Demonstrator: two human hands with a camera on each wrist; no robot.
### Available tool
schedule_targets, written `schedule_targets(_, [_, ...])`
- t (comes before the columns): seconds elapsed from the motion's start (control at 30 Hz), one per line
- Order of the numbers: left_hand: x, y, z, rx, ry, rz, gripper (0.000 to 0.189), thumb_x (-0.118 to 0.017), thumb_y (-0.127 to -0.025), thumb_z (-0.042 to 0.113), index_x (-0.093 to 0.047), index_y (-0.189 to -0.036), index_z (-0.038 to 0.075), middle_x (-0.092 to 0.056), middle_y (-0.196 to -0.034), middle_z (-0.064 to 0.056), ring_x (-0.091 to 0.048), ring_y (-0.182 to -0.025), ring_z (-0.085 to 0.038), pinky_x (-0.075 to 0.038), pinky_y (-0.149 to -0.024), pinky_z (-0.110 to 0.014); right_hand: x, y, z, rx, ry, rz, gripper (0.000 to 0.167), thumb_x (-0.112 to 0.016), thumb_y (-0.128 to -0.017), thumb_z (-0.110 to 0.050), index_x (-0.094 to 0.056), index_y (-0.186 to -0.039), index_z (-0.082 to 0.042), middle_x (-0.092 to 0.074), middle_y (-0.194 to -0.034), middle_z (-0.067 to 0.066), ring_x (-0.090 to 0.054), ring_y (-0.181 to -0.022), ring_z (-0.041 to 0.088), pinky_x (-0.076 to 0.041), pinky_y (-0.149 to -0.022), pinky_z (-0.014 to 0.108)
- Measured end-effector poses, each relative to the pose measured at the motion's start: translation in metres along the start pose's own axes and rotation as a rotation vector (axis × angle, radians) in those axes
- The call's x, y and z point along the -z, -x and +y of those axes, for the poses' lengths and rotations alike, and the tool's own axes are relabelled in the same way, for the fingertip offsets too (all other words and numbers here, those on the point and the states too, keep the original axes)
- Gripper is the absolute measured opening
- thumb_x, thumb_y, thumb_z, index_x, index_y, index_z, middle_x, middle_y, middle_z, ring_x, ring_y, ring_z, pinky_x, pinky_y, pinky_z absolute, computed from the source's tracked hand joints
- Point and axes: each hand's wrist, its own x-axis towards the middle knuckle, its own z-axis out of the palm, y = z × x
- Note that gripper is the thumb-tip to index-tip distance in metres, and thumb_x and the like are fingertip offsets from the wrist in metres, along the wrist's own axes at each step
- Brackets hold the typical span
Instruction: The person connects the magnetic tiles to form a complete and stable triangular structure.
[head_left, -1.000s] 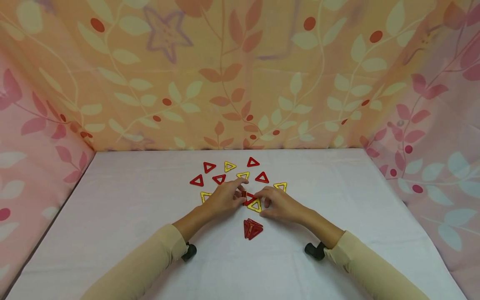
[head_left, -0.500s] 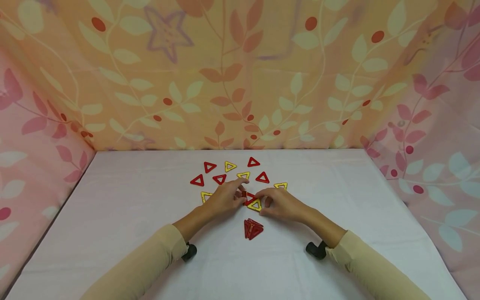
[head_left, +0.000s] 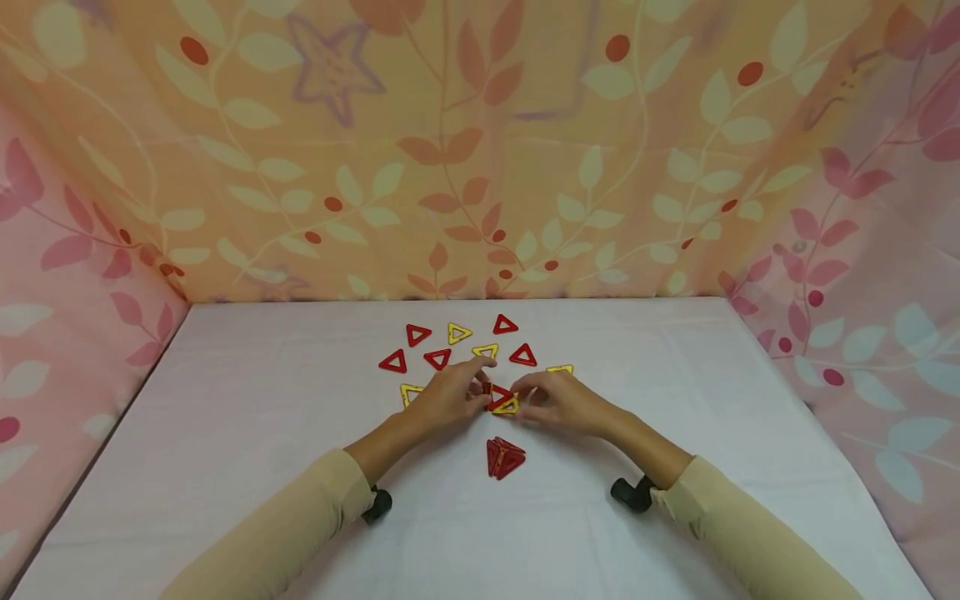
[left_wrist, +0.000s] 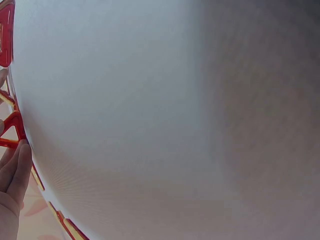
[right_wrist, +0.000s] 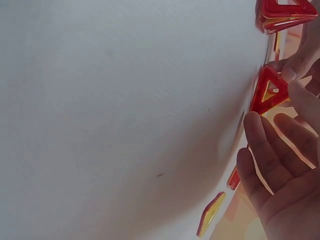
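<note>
In the head view, my left hand (head_left: 450, 396) holds a small upright red piece and the left side of a red triangular magnetic tile (head_left: 491, 406). Against that tile's near edge lies a yellow triangular magnetic tile (head_left: 507, 407), now tilted up off the table. My right hand (head_left: 561, 404) pinches the yellow tile, its fingertips near the red tile's right corner. The right wrist view shows a red triangle (right_wrist: 259, 95) between both hands' fingertips, with yellow behind it. At the left wrist view's edge, a fingertip touches a red triangle (left_wrist: 20, 125).
A small red pyramid of tiles (head_left: 506, 458) stands nearer the body. Several loose tiles lie beyond the hands, among them a red triangle (head_left: 523, 356) and a yellow triangle (head_left: 459, 333). Another yellow triangle (head_left: 410, 393) is partly behind the left hand. Patterned cloth surrounds the white table (head_left: 262, 417).
The yellow tile's near corner has been raised from the table by my right hand, which has shifted slightly. My left hand stays in place with the red tile.
</note>
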Motion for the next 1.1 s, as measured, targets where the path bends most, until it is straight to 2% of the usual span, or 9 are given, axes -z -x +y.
schedule_targets(0.17, [-0.001,0.0,-0.001,-0.004,0.01,0.007,0.052,-0.074,-0.089,0.008,-0.053,-0.136,0.007,-0.069,-0.109,-0.006,-0.069,-0.098,-0.019,-0.056,-0.086,-0.031,-0.001,-0.006,-0.001,-0.008,-0.038,0.007,0.028,-0.074,-0.091,-0.018,-0.07,-0.116,-0.005,-0.071,-0.098,-0.003,-0.064,-0.086,0.009,-0.054,-0.08,0.027])
schedule_targets(0.4, [-0.001,-0.001,-0.001,-0.013,0.003,0.016,0.052,-0.074,-0.089,0.009,-0.053,-0.137,0.007,-0.069,-0.109,-0.006,-0.069,-0.097,-0.019,-0.056,-0.086,-0.03,-0.002,-0.011,-0.004,-0.027,-0.043,0.016,0.021,-0.068,-0.095,-0.02,-0.072,-0.114,-0.009,-0.071,-0.101,-0.008,-0.064,-0.086,0.008,-0.054,-0.081,0.028])
schedule_targets(0.73, [0.0,0.001,0.0,-0.014,0.007,0.033,0.05,-0.072,-0.091,0.009,-0.053,-0.137,0.007,-0.07,-0.108,-0.007,-0.07,-0.095,-0.019,-0.057,-0.085,-0.032,-0.005,-0.016,-0.003,-0.014,-0.034,0.037,0.02,-0.068,-0.096,-0.019,-0.073,-0.112,-0.008,-0.072,-0.099,-0.008,-0.065,-0.092,0.008,-0.054,-0.084,0.029])
schedule_targets(1.1, [0.001,0.002,0.003,-0.013,0.024,0.018,0.052,-0.072,-0.091,0.007,-0.052,-0.139,0.007,-0.069,-0.11,-0.007,-0.07,-0.096,-0.021,-0.057,-0.086,-0.034,-0.01,-0.021,-0.003,-0.007,0.004,0.055,0.016,-0.068,-0.095,-0.014,-0.073,-0.11,-0.009,-0.071,-0.098,-0.008,-0.064,-0.094,0.008,-0.054,-0.087,0.031])
